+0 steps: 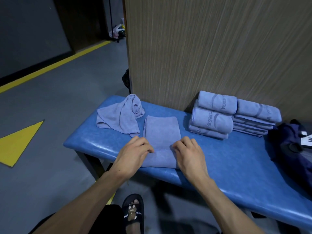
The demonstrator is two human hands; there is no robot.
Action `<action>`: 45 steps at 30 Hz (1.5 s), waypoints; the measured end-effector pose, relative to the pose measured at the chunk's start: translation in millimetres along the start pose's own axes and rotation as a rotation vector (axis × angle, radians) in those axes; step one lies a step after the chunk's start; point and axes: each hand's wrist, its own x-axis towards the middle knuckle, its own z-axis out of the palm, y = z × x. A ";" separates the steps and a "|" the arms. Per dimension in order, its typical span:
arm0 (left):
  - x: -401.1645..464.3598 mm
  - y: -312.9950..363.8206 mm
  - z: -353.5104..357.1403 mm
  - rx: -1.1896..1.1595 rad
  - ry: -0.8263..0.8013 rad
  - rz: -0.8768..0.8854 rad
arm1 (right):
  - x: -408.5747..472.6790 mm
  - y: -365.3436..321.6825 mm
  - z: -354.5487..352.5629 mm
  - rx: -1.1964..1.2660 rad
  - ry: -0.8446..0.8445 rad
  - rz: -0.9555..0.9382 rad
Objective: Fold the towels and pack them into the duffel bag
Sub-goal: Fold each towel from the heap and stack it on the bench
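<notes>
A lavender towel (161, 132), folded into a long strip, lies on the blue padded bench (228, 157) and runs away from me. My left hand (135, 152) grips its left edge near the front end with curled fingers. My right hand (189, 152) grips the right edge opposite. A crumpled towel (119, 115) lies unfolded at the bench's far left. Two stacks of folded towels (214, 115) stand against the wall to the right. The dark navy duffel bag (290, 142) sits at the bench's right end, partly cut off by the frame.
A wood-grain wall panel (211, 48) rises right behind the bench. Grey floor with yellow markings (18, 142) lies to the left. My foot in a black slipper (133, 213) stands below the bench's front edge. A white label (306, 138) shows on the bag.
</notes>
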 end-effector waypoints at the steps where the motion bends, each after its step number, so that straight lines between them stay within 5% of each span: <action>1: -0.1 -1.0 -0.4 -0.008 -0.016 0.036 | 0.2 1.8 -0.2 -0.033 -0.003 -0.077; 7: -8.8 -2.1 -12.0 -0.116 -0.134 0.058 | -5.9 17.5 -17.0 -0.066 -0.118 -0.333; 13: -16.0 -8.3 -8.2 -0.011 -0.208 0.140 | -15.1 20.7 -33.0 -0.011 -0.310 -0.283; 26: -15.8 1.4 -5.0 0.098 -0.232 0.189 | -15.8 21.8 -38.9 0.134 -0.245 -0.139; 34: -18.8 10.0 -11.9 -0.332 -0.232 -0.191 | -20.2 26.3 -43.6 0.383 -0.261 0.082; 45: -7.2 20.2 0.1 -0.383 -0.149 -0.438 | -15.6 23.1 -40.6 0.529 -0.291 0.370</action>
